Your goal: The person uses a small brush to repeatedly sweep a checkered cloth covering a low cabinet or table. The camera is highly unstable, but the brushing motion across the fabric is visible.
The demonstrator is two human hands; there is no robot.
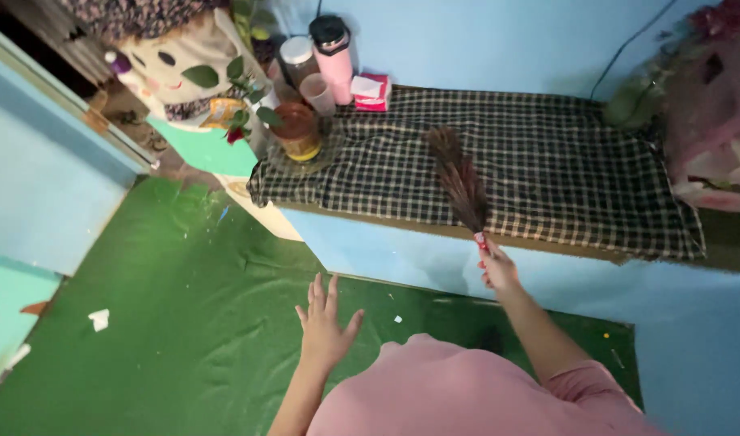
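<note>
The right hand (pixel 497 268) is clenched around the short red-and-white handle of a small broom (pixel 460 182), whose dark brown, wispy bristles fan out and lie across the checked cloth (pixel 563 161). That cloth is a woven black-and-cream plaid, slightly rumpled at its edges, draped over a long tabletop (pixel 402 250) with a smooth pale blue front. The left hand (pixel 324 323) is released, fingers spread and straight, held flat above the green floor covering (pixel 184 323), a glossy, creased sheet dotted with small white paper scraps (pixel 100 319). At the far left end of the cloth stand a brown glass jar (pixel 297 129) with a yellow band, a clear plastic cup (pixel 317 93), a pink cylindrical bottle (pixel 335 52) with a black lid, and a small red-and-white carton (pixel 371 91). Leafy green stems (pixel 241 97) lean beside a soft cream-coloured doll (pixel 176 60) with round dark eyes. Pink sleeves cover both arms in the foreground.
</note>
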